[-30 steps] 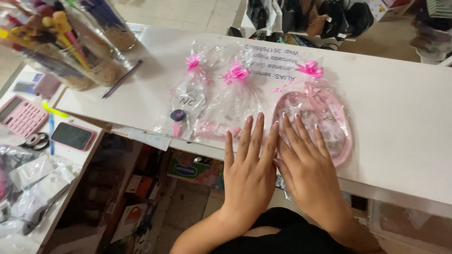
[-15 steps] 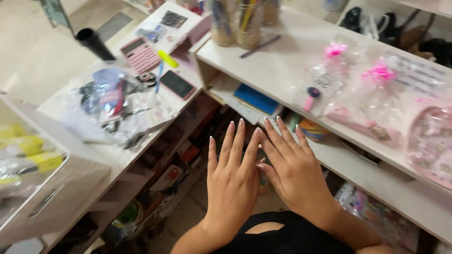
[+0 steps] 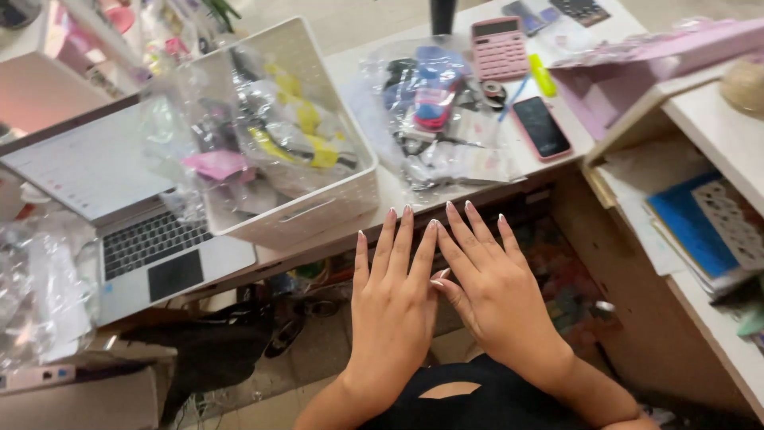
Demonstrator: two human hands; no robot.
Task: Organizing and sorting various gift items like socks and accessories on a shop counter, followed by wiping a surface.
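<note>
White desk (image 3: 398, 195) is stretching across the room, bearing an open laptop (image 3: 119, 215) and a white perforated basket (image 3: 302, 159) stuffed with plastic-wrapped bits. Beside the basket a clear bag of small items (image 3: 438, 119) is lying, then a pink calculator (image 3: 499, 48) and a dark phone in a pink case (image 3: 541, 127). Below the desk edge, the person's left hand (image 3: 394, 306) and right hand (image 3: 493, 291) are hovering flat, fingers spread, grasping nothing, thumbs touching; the bag is sitting nearest, just beyond the fingertips.
</note>
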